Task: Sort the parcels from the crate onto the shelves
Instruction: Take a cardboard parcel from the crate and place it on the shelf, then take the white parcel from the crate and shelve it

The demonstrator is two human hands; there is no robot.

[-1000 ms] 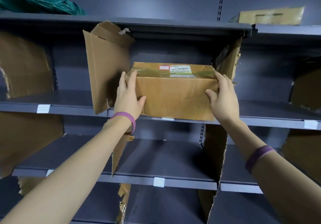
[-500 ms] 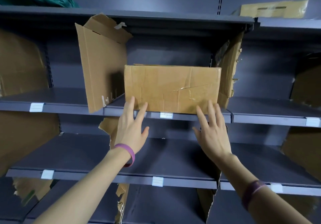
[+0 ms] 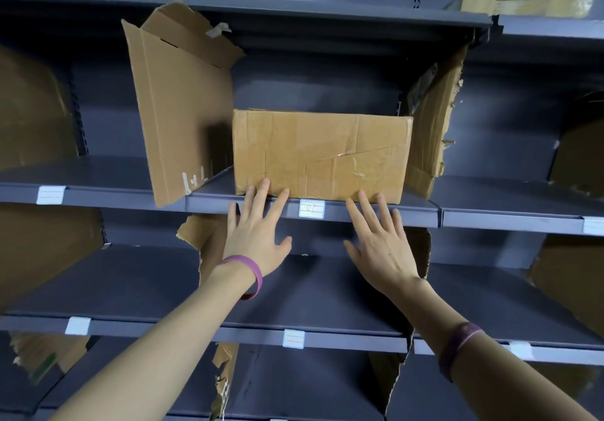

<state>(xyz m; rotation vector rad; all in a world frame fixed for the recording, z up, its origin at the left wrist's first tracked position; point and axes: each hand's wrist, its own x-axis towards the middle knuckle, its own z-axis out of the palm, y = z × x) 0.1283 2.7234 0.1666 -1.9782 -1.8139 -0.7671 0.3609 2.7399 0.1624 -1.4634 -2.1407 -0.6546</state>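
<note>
A cardboard box (image 3: 322, 154) sits on a grey shelf (image 3: 421, 208) between two cardboard dividers. The left hand (image 3: 256, 237) and right hand (image 3: 380, 247), fingers straight, touch its lower front edge.

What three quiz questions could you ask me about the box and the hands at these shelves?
1. True or false: the cardboard box stands on the shelf, to the right of a tall cardboard divider.
2. What are the left hand and the right hand doing?
A. Gripping the box by its two sides
B. Stretched out flat, with the fingertips at the bottom of the box's front
C. Peeling tape off the box
3. Fill the gap: a small white ___ sits on the shelf's front edge, just under the box.

Key: 1 true; 2 B; 3 label.
</note>
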